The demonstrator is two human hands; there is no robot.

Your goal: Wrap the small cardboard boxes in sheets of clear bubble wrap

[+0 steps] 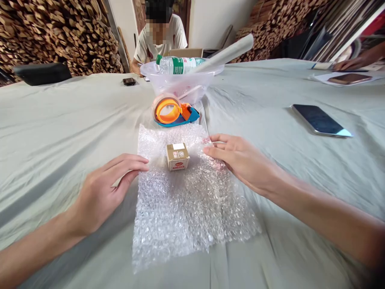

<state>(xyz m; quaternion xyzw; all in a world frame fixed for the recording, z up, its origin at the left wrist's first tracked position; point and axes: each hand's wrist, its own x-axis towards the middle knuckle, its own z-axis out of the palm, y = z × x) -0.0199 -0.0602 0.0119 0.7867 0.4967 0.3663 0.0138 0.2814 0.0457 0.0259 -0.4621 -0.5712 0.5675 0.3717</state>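
Note:
A sheet of bubble wrap (180,216) lies spread on the cloth-covered table in front of me. On its upper half stands a small gold-brown cardboard box (177,157) with a white label on top and a red mark on the front. My left hand (105,188) is at the sheet's left edge, fingers stretched out and holding nothing. At the right edge, my right hand (240,160) has hold of the bubble wrap, with thumb and fingers on its border. Neither hand touches the box.
Just beyond the sheet lies an orange-and-blue tape dispenser (168,111). Behind it stands a translucent basin (180,85) holding a plastic bottle (180,65) and a white roll (225,54). A phone (320,119) lies right. A person (162,36) sits opposite; another person's hand (349,64) is far right.

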